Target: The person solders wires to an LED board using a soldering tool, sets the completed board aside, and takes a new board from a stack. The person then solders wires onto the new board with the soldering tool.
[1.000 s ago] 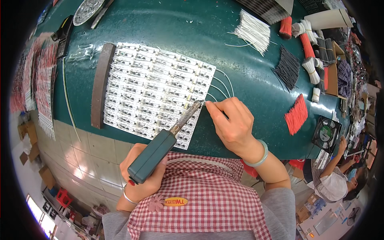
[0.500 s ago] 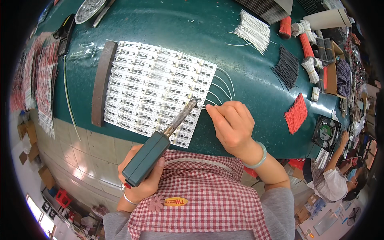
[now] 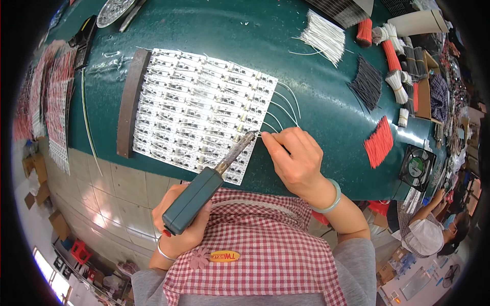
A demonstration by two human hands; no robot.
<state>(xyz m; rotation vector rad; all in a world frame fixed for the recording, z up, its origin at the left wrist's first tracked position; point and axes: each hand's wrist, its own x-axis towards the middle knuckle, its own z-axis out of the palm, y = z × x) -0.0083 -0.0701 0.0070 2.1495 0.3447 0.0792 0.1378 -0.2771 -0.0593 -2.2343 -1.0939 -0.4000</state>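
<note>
My left hand is wrapped round the green handle of a soldering iron, which slants up to the right. Its tip meets the right edge of a white circuit board panel covered with rows of small black parts. Just beside that tip, my right hand pinches a thin white wire between thumb and forefinger; part of the wire is hidden by the fingers. Above it, several white wires curve out from the same board edge. A brown bar lies along the panel's left side.
On the green table lie piles of white wires, black wires and red wires. A black fan stands at the right edge. Wired boards hang at the left. A co-worker sits at far right.
The soldering iron and my left hand have shifted slightly right and the tip a little down the board's edge. The panel has moved slightly up. My right hand keeps its pinch.
</note>
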